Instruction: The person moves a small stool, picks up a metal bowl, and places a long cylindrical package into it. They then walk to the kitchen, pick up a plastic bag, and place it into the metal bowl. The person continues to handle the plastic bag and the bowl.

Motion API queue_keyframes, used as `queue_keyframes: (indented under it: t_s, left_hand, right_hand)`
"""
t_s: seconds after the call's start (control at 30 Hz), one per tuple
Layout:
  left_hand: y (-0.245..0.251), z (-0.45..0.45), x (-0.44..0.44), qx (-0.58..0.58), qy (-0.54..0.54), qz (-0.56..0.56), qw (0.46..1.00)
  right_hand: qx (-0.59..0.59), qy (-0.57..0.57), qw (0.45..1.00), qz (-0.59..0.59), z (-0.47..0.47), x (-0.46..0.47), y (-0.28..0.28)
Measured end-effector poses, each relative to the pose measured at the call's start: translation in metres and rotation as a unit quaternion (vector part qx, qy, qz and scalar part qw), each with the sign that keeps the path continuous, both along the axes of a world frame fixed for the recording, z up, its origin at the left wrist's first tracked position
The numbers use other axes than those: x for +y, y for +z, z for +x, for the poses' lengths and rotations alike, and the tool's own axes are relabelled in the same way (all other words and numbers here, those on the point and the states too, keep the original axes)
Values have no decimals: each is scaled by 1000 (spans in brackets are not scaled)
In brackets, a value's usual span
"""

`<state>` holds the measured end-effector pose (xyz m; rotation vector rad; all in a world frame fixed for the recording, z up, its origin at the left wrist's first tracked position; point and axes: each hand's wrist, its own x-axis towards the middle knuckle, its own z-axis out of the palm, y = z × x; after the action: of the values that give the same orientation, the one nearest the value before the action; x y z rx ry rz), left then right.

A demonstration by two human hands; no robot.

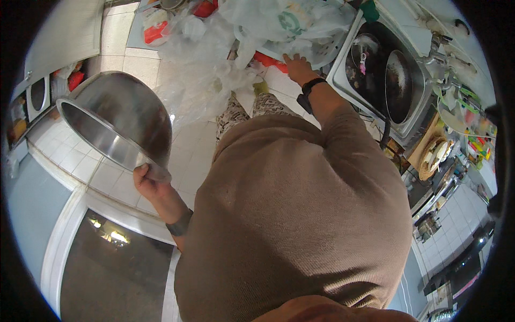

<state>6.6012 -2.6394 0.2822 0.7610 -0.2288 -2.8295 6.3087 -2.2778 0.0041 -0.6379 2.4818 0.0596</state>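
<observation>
A large stainless steel bowl (132, 96) hangs tilted at my left side, its mouth turned down and toward the lower left. My left hand (155, 187) grips its rim, with the thumb on the near side. Ahead of me, my right hand (301, 71) reaches out with fingers spread and palm down. Its fingertips are at the near edge of a white perforated plastic basket (332, 50); whether they touch it I cannot tell. Crumpled translucent plastic bags (277, 18) fill and cover the basket. Something red (269, 62) lies under the basket's edge.
A metal sink (340, 68) on the right holds dark pans (400, 86), with a faucet (432, 60) behind it. More clear plastic bags (197, 80) spill to the tiled floor (189, 157) by my feet. A doorway frame (74, 233) stands at lower left; a wicker basket (430, 165) sits right.
</observation>
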Motion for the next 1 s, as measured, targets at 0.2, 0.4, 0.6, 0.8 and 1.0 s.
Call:
queue_keyframes:
  t_s: [0.2,0.4,0.6,0.8,1.0]
  left_hand:
    - [4,1,3,-112,26,-141,983]
    - [2,-2,9,-246,99,-238,934]
    - [-6,-2,0,-272,105,-242,926]
    - [-10,6,-5,-277,113,-249,921]
    - [-2,1,1,-232,83,-250,936]
  right_hand:
    - [90,-57,972,-208,-14,6,-28]
    - [-213,-460,670,-542,-45,22,83]
    - [-278,-421,534,-679,-79,22,199]
    - [-134,-294,627,-709,-110,45,264]
    - [-136,-291,643,-695,-117,111,307]
